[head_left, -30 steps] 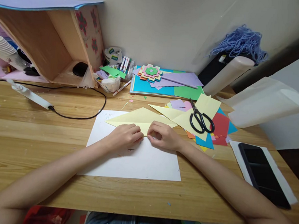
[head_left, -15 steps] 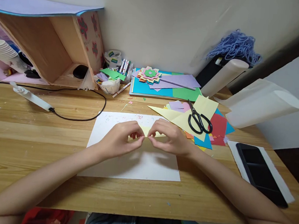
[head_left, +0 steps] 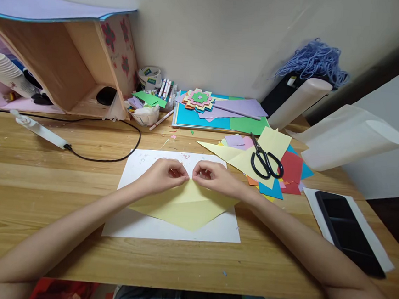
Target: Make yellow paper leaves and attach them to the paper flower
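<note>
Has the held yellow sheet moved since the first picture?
Yes, toward the camera: the sheet now points to the near edge of the white paper, no longer past its far one.

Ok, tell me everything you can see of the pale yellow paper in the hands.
The pale yellow paper looks thin and matte, with faint creasing across it. It spreads over the white sheet, one blunt corner pointing toward the person's body, its right end reaching past the sheet's edge. The left hand and right hand pinch its far side, close together, and hide part of it.
</note>
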`<state>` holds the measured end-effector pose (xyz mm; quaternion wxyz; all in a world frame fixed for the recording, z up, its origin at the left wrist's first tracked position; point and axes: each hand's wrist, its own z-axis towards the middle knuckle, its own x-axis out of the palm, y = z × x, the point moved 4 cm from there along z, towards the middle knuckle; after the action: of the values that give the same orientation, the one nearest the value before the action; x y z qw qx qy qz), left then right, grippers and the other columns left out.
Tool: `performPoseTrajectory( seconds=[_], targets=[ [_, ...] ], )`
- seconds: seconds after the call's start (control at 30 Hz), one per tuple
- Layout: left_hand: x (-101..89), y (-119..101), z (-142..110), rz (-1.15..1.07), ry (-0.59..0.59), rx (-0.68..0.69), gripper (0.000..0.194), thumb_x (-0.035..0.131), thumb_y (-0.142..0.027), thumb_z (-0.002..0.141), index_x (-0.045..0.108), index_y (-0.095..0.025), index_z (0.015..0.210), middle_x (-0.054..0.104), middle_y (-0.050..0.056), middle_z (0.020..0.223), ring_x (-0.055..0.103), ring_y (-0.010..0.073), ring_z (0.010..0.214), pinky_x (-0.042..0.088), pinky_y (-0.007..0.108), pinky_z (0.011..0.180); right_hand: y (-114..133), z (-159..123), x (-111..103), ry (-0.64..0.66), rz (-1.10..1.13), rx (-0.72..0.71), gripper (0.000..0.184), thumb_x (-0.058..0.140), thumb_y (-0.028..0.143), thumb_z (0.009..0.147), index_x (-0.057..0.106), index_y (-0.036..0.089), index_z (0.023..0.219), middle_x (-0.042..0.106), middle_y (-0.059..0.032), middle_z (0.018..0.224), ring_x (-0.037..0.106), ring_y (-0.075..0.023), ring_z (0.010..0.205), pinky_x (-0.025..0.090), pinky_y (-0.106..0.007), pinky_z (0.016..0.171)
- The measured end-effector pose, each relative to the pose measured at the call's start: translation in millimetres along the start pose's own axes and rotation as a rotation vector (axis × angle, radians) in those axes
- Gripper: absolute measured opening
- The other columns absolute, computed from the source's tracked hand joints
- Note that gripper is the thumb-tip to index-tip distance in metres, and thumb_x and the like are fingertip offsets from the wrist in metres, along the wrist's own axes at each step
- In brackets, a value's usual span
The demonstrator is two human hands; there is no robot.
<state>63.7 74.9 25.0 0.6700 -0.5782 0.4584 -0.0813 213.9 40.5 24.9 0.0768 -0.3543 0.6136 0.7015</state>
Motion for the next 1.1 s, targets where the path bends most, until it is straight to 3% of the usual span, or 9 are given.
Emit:
performPoseTrajectory(
  seconds=[0.3,0.6,0.9,1.1],
  targets=[
    [7.4,2.0,-2.6,0.542,-0.084,0.249,0.016,0.05,-0.017,0.081,0.066,-0.017,0.079,0.06,0.003,0.077,0.053,0.0128,0.07,0.038,0.023,0.061,-13.4,1.7,14.3,-0.156,-0.266,-0.245,0.008,0.052,0.011,0.078,0.054,0.018,0.078,0.056,-0.0035,0.079,0.047,-0.0169,0.079,0.039,-0.029,0.071],
    [27.9,3.8,-13.7,1.074,-0.105,0.46,0.018,0.042,-0.008,0.084,0.058,-0.014,0.077,0.056,0.005,0.075,0.051,0.0164,0.066,0.038,0.027,0.053,-14.0,-2.9,20.1,-0.14,-0.56,-0.469,0.015,0.043,0.015,0.087,0.056,0.018,0.08,0.058,-0.0066,0.081,0.049,-0.0171,0.076,0.039,-0.028,0.064],
    [37.1,-6.4,-25.3,1.159,-0.127,0.481,0.02,0.04,-0.005,0.084,0.057,-0.011,0.078,0.054,0.007,0.073,0.051,0.0185,0.065,0.04,0.031,0.055,-8.7,-10.9,19.0,-0.025,-0.854,-0.627,0.026,0.034,0.009,0.09,0.058,0.015,0.081,0.059,-0.0073,0.077,0.05,-0.0168,0.073,0.039,-0.029,0.062],
    [40.4,-10.3,-27.4,1.223,-0.17,0.514,0.019,0.043,-0.006,0.083,0.058,-0.013,0.072,0.053,0.006,0.07,0.051,0.018,0.064,0.038,0.031,0.055,-8.9,-12.1,18.6,-0.085,-0.847,-0.672,0.025,0.037,0.018,0.091,0.059,0.015,0.079,0.058,-0.0053,0.07,0.05,-0.0164,0.068,0.04,-0.03,0.059]
  ],
)
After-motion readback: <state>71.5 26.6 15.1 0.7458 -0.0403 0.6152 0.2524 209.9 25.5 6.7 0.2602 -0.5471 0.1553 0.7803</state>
